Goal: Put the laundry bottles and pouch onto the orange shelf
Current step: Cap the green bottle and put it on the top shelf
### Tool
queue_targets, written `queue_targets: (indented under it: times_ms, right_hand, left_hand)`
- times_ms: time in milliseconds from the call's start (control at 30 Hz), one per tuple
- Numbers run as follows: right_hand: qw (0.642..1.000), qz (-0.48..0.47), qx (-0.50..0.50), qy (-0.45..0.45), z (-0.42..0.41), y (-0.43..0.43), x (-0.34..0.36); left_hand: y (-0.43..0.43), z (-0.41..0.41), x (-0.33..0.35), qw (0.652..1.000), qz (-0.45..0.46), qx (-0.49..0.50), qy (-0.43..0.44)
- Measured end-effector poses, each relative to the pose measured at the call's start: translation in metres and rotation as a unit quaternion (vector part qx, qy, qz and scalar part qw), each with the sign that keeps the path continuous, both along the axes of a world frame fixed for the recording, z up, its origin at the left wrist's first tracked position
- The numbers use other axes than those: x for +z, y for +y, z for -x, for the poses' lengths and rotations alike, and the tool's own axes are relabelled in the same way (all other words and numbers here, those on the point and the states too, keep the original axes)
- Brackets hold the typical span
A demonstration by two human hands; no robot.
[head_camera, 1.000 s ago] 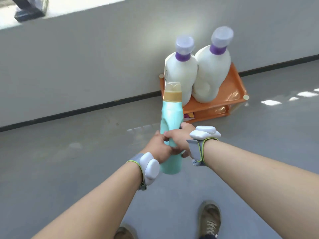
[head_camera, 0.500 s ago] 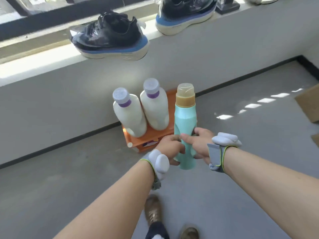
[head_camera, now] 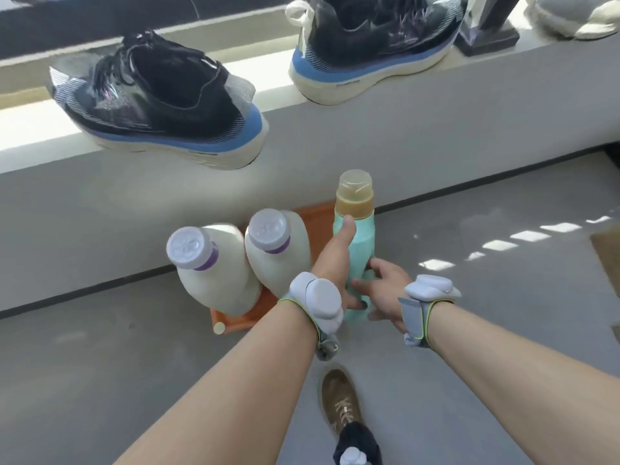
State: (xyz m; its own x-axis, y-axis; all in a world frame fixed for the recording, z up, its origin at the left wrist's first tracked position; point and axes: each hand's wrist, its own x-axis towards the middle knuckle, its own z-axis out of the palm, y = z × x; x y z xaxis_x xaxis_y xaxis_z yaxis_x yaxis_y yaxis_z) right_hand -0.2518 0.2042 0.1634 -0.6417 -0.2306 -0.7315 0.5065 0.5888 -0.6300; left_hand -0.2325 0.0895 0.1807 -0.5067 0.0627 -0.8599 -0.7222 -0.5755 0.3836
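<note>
Left hand (head_camera: 336, 260) and right hand (head_camera: 383, 290) both have fingers clamped on the upright teal bottle (head_camera: 357, 250), held over the right end of the orange shelf (head_camera: 317, 218). Two white bottles (head_camera: 218, 280) stand on the shelf, just left of the left-hand fingers

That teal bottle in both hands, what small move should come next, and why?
Probably lower the teal bottle onto the bare right end of the orange shelf, beside the two white bottles; both hands hold it upright there.
</note>
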Motion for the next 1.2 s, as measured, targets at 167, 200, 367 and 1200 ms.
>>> queue_targets:
  times_ms: [167,200,367,1200]
  right_hand:
    - [0.992,0.029,-0.019,-0.123,0.045,-0.01,-0.015]
    - [0.989,0.035,-0.021,-0.14,0.051,-0.012,-0.018]
    - [0.932,0.15,-0.167,-0.285,0.083,-0.03,-0.025]
    - [0.948,0.152,-0.106,-0.259,0.097,-0.069,-0.059]
  left_hand:
    - [0.01,0.035,-0.035,0.991,0.119,0.062,-0.027]
    - [0.012,0.038,-0.043,0.987,0.131,0.085,-0.029]
    - [0.017,0.035,-0.078,0.981,0.115,0.156,0.012]
    - [-0.003,-0.013,-0.138,0.898,0.151,0.323,-0.258]
